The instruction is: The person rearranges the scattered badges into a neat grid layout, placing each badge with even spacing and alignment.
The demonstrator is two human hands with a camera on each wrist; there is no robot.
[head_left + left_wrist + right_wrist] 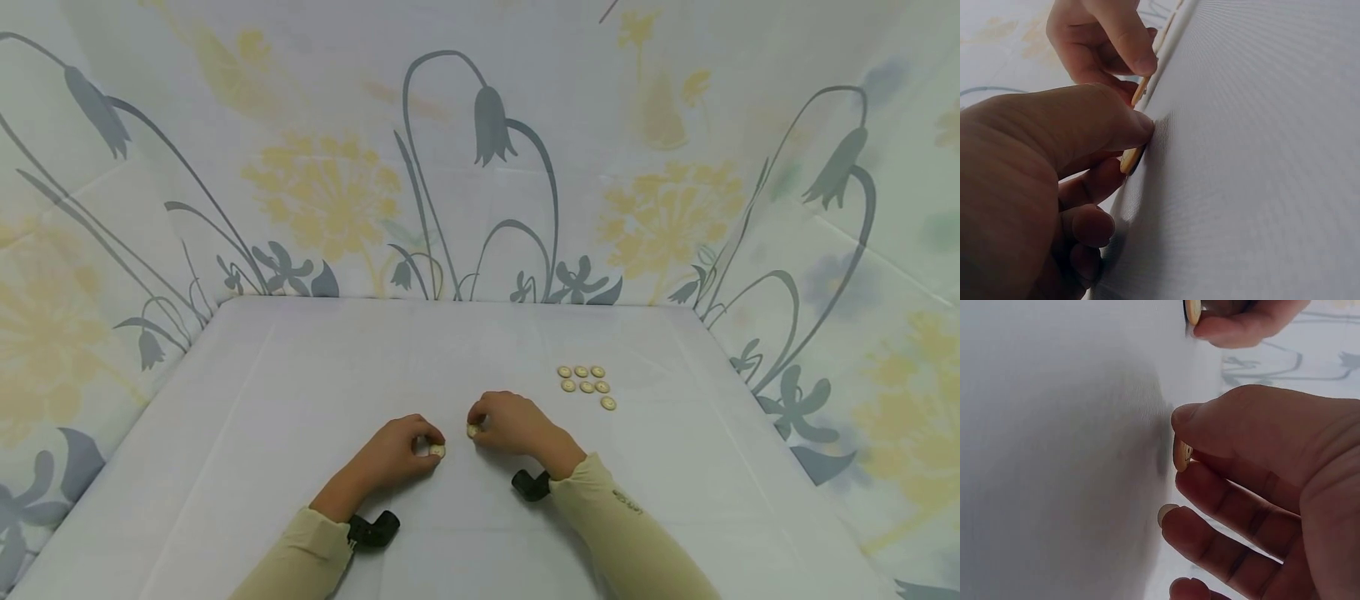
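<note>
My left hand (401, 450) pinches a round, light wooden button (437, 451) between thumb and fingers, low over the white cloth. In the left wrist view this button (1130, 160) shows edge-on below the thumb tip. Slightly farther forward, my right hand (516, 425) grips a second wooden button (472, 431) by its edges. The right wrist view has that button (1181, 455) tilted up between thumb and index finger, with the other fingers spread apart. A short gap separates the two hands, their fingertips facing each other.
Several more wooden buttons (587, 387) lie flat in short rows beyond the right hand. White cloth covers the table (315, 367). Flower-printed fabric (480, 208) rises at the back and both sides. A black wrist camera (375, 530) sits on each wrist.
</note>
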